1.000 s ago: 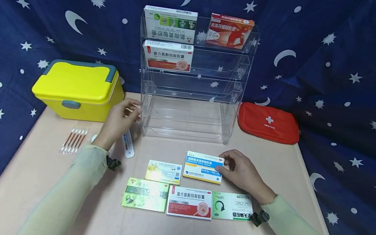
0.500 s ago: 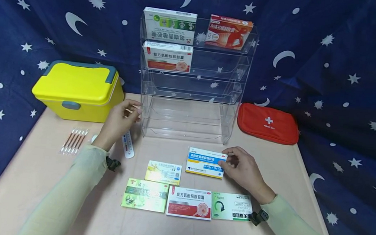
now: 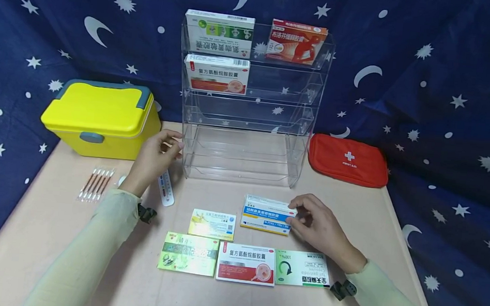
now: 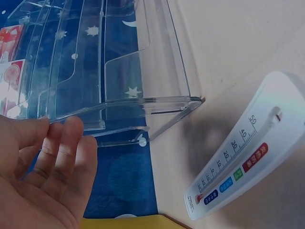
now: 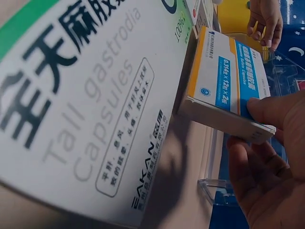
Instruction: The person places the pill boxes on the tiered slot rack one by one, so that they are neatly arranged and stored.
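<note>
My right hand (image 3: 319,227) pinches a blue, white and orange medicine box (image 3: 266,214) by its right end. In the right wrist view the thumb lies on the box's printed face and the fingers are underneath. My left hand (image 3: 153,159) holds the left side edge of a clear display rack (image 3: 238,176) with thumb and fingertips. Below the held box lie a small yellow-white box (image 3: 212,224), a light green box (image 3: 189,254), a red-white box (image 3: 246,264) and a green-white box (image 3: 302,269). The green-white box looms large in the right wrist view (image 5: 95,105).
On the rack's upper tiers stand a green-white box (image 3: 219,34), an orange-red box (image 3: 296,42) and a red-white box (image 3: 217,75). A yellow case (image 3: 99,116), swabs (image 3: 96,184) and a thermometer (image 4: 243,148) sit left; a red first aid pouch (image 3: 349,161) lies right.
My right hand has raised the blue, white and orange box slightly and tipped it, so its top edge shows more. The left hand stays at the rack's side.
</note>
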A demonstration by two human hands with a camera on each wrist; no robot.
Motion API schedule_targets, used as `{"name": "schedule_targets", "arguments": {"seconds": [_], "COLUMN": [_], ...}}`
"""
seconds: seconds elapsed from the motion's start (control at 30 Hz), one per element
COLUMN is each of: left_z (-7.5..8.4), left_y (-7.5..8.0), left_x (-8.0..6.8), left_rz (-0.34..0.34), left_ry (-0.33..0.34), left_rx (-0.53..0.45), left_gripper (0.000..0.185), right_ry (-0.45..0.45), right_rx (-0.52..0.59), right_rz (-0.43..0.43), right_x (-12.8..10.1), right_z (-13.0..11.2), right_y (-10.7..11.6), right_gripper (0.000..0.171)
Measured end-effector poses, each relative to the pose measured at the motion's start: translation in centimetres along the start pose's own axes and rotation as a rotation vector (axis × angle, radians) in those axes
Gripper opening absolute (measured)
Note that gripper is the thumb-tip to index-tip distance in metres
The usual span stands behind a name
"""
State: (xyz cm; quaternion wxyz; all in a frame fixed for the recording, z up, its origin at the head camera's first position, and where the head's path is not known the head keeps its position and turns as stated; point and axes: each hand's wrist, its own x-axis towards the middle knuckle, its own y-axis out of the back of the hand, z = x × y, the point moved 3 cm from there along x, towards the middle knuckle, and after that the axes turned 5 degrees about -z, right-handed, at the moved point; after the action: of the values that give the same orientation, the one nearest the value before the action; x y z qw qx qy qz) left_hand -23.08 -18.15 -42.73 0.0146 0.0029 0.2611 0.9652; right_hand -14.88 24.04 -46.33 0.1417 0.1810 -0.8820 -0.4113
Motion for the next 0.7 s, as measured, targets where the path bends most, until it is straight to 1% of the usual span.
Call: {"name": "schedule_targets", "arguments": {"seconds": [0.17,0.23,0.3,0.4,0.5,0.6,0.7], "left_z": [0.0,0.1,0.0,0.0,0.0,0.0,0.0], "left_y": [0.0,-0.1,0.0,0.0,0.0,0.0,0.0], "left_x": [0.0,0.0,0.0,-0.1,0.0,0.1,0.1], "left_rz": [0.004,0.004,0.006,0.003,0.004,0.003,-0.001], "left_ry": [0.014,0.017,0.018,0.018,0.026,0.033,0.034], "left_rx": [-0.009,-0.009,-0.005,-0.006,-0.009,-0.009,-0.010], "left_gripper": [0.029,0.029,0.029,0.030,0.028,0.028,0.029], "right_ry": [0.024,0.042,0.069,0.111,0.179,0.241,0.246], "right_rx": [0.034,0.051,0.065,0.085,0.094,0.074,0.041], "right_rz": [-0.032,-0.028,-0.010,0.050,0.141,0.240,0.322], "right_x": [-0.1,0.2,1.0,3.1,5.8,8.4,10.7], "right_z": [-0.1,-0.2,-0.4,-0.9,-2.0,-4.5,-7.5], "right_y": [0.4,1.0,2.1,4.7,8.1,11.7,15.0], "right_gripper": [0.041,0.040,0.038,0.034,0.031,0.027,0.025]}}
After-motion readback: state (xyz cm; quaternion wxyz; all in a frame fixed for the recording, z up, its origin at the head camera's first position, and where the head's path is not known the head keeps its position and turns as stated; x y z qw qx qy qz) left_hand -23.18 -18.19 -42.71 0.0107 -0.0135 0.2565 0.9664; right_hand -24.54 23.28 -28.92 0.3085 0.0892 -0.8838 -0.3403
